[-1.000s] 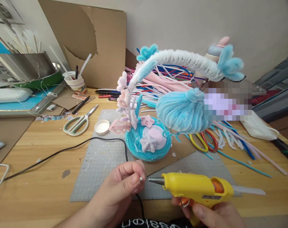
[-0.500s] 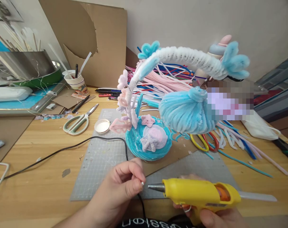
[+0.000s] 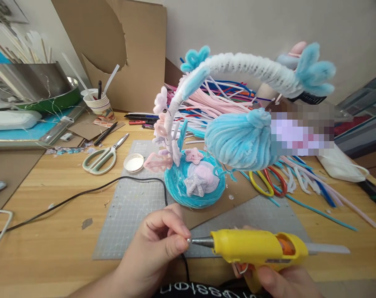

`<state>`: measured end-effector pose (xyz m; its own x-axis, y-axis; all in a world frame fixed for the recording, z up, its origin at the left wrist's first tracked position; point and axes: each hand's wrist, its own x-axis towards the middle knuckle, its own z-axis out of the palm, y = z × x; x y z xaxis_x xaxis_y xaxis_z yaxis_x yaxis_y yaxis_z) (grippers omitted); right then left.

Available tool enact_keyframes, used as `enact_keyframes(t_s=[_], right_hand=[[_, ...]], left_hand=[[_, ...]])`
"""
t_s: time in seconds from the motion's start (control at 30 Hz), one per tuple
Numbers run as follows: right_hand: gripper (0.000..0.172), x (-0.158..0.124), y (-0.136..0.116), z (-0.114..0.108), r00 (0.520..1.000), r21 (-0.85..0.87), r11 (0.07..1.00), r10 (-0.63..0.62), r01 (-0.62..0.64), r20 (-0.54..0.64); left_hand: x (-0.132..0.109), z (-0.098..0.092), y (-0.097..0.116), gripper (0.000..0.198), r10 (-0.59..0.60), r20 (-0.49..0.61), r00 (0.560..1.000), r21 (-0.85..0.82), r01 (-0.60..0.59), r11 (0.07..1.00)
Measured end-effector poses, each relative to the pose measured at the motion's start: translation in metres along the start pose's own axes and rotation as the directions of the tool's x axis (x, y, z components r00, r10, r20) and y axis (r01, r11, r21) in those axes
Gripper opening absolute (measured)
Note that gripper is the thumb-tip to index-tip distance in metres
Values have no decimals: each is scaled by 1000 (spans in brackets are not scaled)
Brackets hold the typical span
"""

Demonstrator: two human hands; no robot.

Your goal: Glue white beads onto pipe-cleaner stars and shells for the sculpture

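Between thumb and forefinger, my left hand point(image 3: 158, 240) pinches a tiny shiny bead point(image 3: 188, 240). My right hand point(image 3: 278, 279) is wrapped round the handle of a yellow hot glue gun point(image 3: 250, 247), whose metal nozzle points left and is at the bead. A clear glue stick point(image 3: 329, 248) juts from the gun's back end. Beyond my hands stands a pipe-cleaner piece: a round turquoise base point(image 3: 194, 203) with a pink star point(image 3: 194, 155) and a pale lilac starfish point(image 3: 195, 184), a white arched stem point(image 3: 250, 66), and a blue shell shape point(image 3: 240, 140) hanging from it.
A grey cutting mat point(image 3: 119, 223) and cardboard lie beneath the piece. Scissors point(image 3: 104, 157) and a small white dish point(image 3: 133, 162) are to the left. A black cable point(image 3: 82, 194) crosses the table. Behind lie many pipe cleaners point(image 3: 219, 103); red-and-yellow-handled scissors point(image 3: 262, 184) lie right.
The glue gun has moved slightly left, bringing its nozzle up to the bead. My left hand keeps its pinch. The hanging shell shape has shifted slightly left.
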<state>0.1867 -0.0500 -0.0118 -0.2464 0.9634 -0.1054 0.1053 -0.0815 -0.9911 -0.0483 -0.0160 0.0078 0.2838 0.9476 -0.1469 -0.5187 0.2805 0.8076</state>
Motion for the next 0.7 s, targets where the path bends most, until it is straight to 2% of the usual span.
enact_keyframes(t_s=[0.17, 0.27, 0.4, 0.7], right_hand=[[27, -4, 5, -2, 999, -48, 998, 40, -40, 4], [32, -4, 5, -1, 999, -40, 999, 31, -31, -19], [39, -6, 10, -4, 996, -87, 992, 88, -89, -7], [30, -8, 12, -7, 997, -111, 991, 71, -73, -16]], left_hand=[[0, 1, 0, 8, -6, 1, 1000, 2, 6, 1000], [0, 1, 0, 9, -6, 8, 1000, -3, 6, 1000], [-1, 0, 0, 8, -9, 10, 1000, -6, 9, 1000], [0, 1, -1, 8, -9, 9, 1000, -16, 9, 1000]])
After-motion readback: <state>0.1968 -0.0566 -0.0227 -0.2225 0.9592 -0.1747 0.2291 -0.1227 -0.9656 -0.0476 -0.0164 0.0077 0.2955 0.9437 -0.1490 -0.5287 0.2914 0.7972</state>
